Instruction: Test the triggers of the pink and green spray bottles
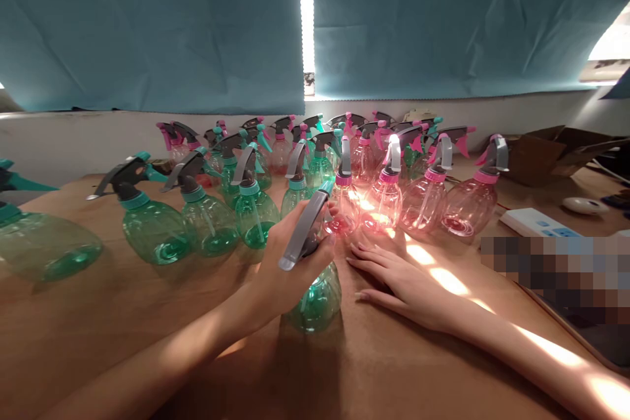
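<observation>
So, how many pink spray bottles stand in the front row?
4: the first bottle partly behind the left hand; the second, third and fourth rightward. Pink ones farther back are partly hidden.

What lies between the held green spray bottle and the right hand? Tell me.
Just a narrow strip of brown tabletop separates the held green spray bottle from the right hand, as the head view shows.

No lettering, label, number or sign can be read
</observation>
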`<state>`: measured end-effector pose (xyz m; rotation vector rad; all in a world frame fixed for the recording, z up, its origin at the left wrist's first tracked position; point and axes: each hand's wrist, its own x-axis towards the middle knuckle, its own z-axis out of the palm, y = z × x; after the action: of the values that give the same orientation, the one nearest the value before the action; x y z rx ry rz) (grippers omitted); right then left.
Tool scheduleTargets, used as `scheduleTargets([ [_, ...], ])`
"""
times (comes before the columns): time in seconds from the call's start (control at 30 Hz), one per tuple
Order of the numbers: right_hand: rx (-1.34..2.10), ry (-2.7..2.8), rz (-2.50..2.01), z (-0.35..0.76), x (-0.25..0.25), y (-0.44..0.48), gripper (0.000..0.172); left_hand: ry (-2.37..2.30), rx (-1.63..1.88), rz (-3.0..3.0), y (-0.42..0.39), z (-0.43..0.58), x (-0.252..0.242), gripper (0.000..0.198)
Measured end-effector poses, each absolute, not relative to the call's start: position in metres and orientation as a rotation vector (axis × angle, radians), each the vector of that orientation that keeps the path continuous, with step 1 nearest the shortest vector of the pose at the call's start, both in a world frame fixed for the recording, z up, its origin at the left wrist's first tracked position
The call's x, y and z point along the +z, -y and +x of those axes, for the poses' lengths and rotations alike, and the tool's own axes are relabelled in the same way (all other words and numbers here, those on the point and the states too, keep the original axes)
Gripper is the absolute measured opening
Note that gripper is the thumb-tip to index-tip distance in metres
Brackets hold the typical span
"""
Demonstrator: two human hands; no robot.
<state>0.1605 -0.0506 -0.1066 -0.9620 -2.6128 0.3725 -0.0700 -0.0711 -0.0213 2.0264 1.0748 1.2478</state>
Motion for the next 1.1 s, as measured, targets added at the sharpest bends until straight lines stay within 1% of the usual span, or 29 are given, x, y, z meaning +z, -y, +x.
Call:
scheduleTargets([
  [0.4, 0.4, 2.602, -0.981, 0.1575, -0.1046, 0.0546, 0.065, -1.099, 1.262, 2.07, 0.0685, -0.0728, -0.0259, 0.008],
  [0.77, 0.393, 2.576, -0.964, 0.1576, -0.1037, 0.0556, 0.061, -1.123, 1.248, 2.046, 0.0705, -0.0727, -0.0243, 0.005],
  [1.1, 0.373, 2.618, -0.994, 0.1572, -0.1027, 0.0558, 0.064, -1.099, 1.25, 2.058, 0.0684, -0.0734, -0.0266, 0.005],
])
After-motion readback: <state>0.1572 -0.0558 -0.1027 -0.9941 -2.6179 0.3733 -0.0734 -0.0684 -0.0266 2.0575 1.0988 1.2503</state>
